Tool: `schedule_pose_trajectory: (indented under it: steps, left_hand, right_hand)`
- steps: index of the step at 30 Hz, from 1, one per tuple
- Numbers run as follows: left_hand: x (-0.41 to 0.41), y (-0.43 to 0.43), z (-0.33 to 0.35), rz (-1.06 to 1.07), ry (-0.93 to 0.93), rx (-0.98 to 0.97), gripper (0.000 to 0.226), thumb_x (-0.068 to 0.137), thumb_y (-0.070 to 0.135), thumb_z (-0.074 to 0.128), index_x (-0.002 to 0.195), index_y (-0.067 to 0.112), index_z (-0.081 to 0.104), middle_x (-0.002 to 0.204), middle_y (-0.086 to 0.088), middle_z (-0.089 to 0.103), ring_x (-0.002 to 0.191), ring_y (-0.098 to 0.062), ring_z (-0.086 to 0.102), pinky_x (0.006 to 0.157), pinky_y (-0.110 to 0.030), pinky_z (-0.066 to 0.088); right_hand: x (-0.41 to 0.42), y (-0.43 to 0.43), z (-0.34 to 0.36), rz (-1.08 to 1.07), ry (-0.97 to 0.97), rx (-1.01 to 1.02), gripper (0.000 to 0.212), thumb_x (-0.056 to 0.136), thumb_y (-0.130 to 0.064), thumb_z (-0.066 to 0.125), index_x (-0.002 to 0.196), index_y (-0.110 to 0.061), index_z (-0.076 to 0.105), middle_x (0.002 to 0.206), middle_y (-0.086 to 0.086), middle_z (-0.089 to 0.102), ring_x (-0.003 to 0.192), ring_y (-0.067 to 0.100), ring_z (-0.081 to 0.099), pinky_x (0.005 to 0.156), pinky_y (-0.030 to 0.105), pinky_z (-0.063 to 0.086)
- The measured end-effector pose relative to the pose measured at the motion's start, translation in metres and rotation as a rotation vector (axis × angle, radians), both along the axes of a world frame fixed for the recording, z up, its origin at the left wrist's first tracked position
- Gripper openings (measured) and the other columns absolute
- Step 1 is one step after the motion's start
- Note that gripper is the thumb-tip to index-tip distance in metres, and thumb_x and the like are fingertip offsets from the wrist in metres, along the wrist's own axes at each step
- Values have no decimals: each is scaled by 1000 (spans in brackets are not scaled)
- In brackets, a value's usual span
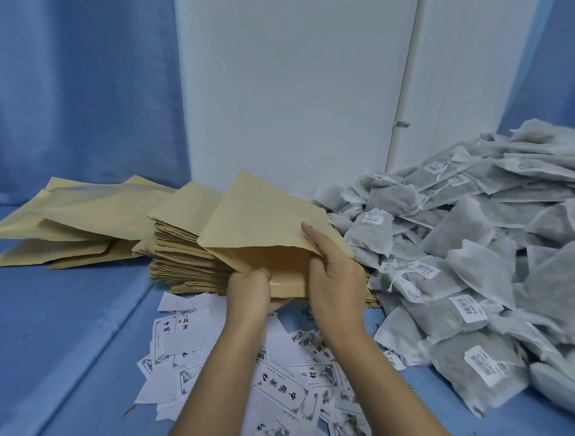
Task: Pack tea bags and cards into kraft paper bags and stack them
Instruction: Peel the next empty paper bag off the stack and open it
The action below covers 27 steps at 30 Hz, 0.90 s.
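Note:
A kraft paper bag (pixel 259 223) is lifted at a tilt above the stack of flat kraft bags (pixel 185 259), its mouth spread open toward me. My left hand (pixel 248 290) grips the lower lip of the mouth. My right hand (pixel 334 279) pinches the upper lip at its right side, thumb on top. A big heap of grey tea bags (pixel 468 268) with white labels lies to the right. White printed cards (pixel 282 382) are scattered on the blue surface under my forearms.
Several filled kraft bags (pixel 71 228) lie spread at the left on the blue cloth-covered table (pixel 60 339). A white panel (pixel 285 86) stands behind the stack, with blue curtain on both sides.

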<state>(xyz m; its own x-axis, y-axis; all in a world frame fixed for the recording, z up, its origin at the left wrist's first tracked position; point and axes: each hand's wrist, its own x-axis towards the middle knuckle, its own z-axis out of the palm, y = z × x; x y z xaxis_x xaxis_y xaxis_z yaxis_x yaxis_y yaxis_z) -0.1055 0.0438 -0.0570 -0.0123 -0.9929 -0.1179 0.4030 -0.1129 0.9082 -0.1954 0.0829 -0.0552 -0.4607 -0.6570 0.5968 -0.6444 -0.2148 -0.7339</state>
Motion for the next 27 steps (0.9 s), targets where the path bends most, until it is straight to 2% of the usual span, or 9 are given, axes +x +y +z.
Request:
schedule_pose_trajectory:
  steps: [5,7,9,12,14,17,21,25,27]
  left_hand:
    - [12,-5,8,194,50,-101,11,90,7,50,86,17,51,93,-4,56,88,-20,58,49,-21,52]
    - [21,-8,9,257,53,-146,18,90,4,46,98,18,53,95,4,57,84,-9,57,49,-18,51]
    - [30,-12,7,304,1,-195,46,87,-2,45,125,23,47,100,13,54,84,-3,55,54,-19,50]
    - [39,-14,3,304,-146,-281,74,84,-5,47,144,36,33,119,17,51,85,1,53,70,-27,51]
    - [40,-14,1,300,-208,-328,66,87,2,49,144,33,36,137,18,46,100,2,54,90,-33,50]
    - [37,-13,0,305,-290,-449,44,93,17,54,136,27,51,142,22,42,127,2,42,108,-32,37]
    - [31,-10,-3,316,-423,-601,30,94,24,55,123,25,63,130,20,54,127,3,43,104,-15,31]
    - [25,-9,-4,334,-588,-749,33,99,26,46,130,30,54,136,27,38,138,8,20,101,-6,18]
    - [23,-7,-5,299,-580,-818,34,100,23,43,132,32,49,137,29,34,139,10,16,105,-4,16]
  right_hand:
    - [-11,0,4,-103,54,78,40,83,-19,59,121,-31,64,123,-9,65,107,17,61,90,33,47]
    - [-16,-1,3,-58,-1,119,44,81,-9,56,119,-27,65,131,-9,59,116,12,58,94,32,46]
    - [-20,-2,2,-36,-16,131,54,75,5,48,117,-23,67,135,-8,57,121,11,55,96,31,46]
    - [-21,-3,3,-35,-25,106,59,72,14,41,114,-18,68,133,-5,58,116,-1,51,90,5,37]
    - [-18,-2,3,-7,-59,58,59,73,17,40,113,-15,69,131,-2,60,105,-14,43,82,-9,27]
    - [-15,-1,3,29,-117,-26,57,74,18,40,115,-12,68,127,-1,62,99,-28,37,83,-12,24]
    - [-10,-1,4,72,-172,-85,55,77,16,46,120,-13,65,120,-5,64,100,-18,49,86,0,39]
    - [-7,0,5,115,-194,-111,50,82,12,50,123,-14,62,113,-14,60,95,-31,45,86,-2,38]
    - [-6,0,6,115,-201,-117,48,84,10,51,123,-15,62,114,-13,61,99,-26,48,89,1,40]
